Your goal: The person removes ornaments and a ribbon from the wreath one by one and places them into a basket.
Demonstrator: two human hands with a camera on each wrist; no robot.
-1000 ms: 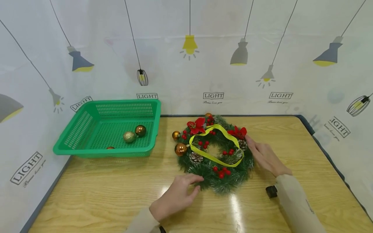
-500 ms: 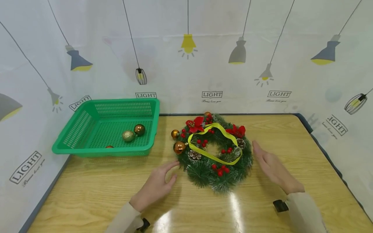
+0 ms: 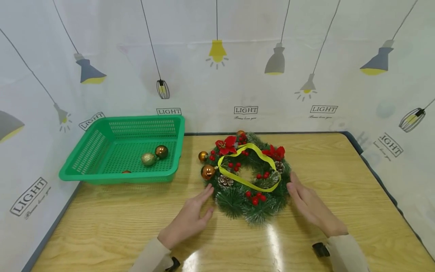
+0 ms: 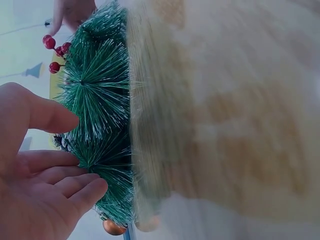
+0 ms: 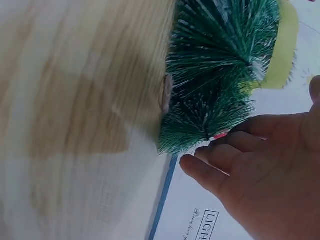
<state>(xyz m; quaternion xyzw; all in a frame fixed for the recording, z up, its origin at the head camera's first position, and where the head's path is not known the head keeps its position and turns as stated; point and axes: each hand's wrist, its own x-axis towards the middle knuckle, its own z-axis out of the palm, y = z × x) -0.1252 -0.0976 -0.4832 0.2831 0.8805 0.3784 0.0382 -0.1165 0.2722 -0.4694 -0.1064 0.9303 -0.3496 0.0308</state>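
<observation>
Wreath: it lies flat on the wooden table, a little far of the middle, between my two hands. Green frosted needles, red berries, pine cones and red flowers on it.
Ribbon: a yellow band looped loosely over the top of the wreath, running from the far side round to the near right.
My left hand: on the near left of the wreath, fingers straight and loosely spread, holding nothing. My fingertips reach the needles at the near left edge; my wrist view shows them right against the green tips, though whether they press in I cannot tell.
My right hand: on the near right of the wreath, palm turned towards it, fingers stretched out and together, gripping nothing. In my wrist view the fingertips sit just beside the needle tufts, touching or nearly so.
Baubles on the wreath: two copper balls at its left edge, the larger one nearer me, the smaller farther off.
Basket: a green perforated tray at the far left of the table, well apart from both my hands.
In the basket: a pale gold ball and a copper ball side by side, touching.
Backdrop: white cloth printed with lamps.
</observation>
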